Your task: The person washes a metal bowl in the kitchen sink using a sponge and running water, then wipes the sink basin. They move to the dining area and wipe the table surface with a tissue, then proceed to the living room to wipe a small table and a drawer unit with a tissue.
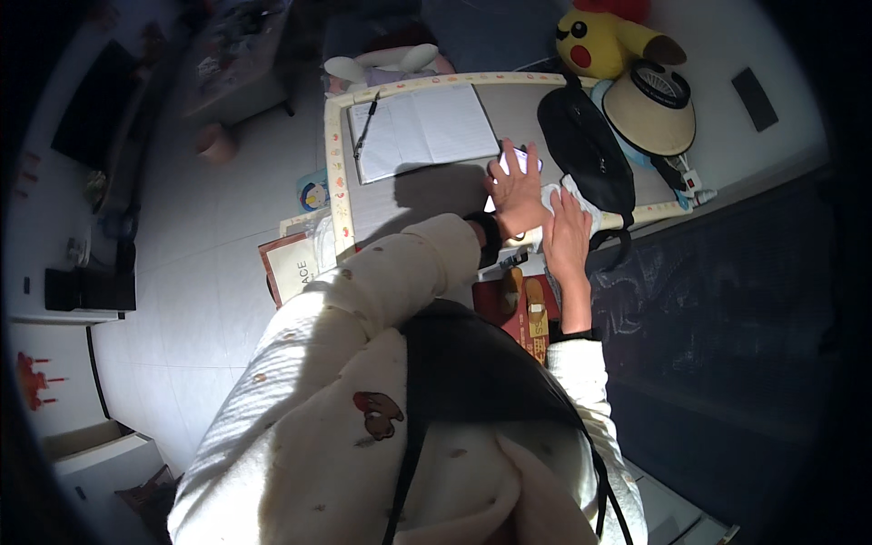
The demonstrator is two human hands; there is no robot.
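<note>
My left hand (516,194) lies with spread fingers over a phone (516,162) with a lit screen, on the grey tabletop (381,211). Its palm covers much of the phone. Close beside it, my right hand (569,228) is on a crumpled white cloth or tissue (587,204) at the table's near edge. Part of that cloth is hidden under the fingers. A long black bag (586,146) lies just beyond the cloth. Left of the phone is an open notebook (426,129) with a black pen (366,126) across its left page.
Patterned cream edging (338,163) borders the table. A sun visor (647,116) and a yellow plush toy (593,48) sit at the far right, near a power strip (691,180). Slippers (536,300) rest on a red surface below the near edge. A paper bag (289,266) stands at left.
</note>
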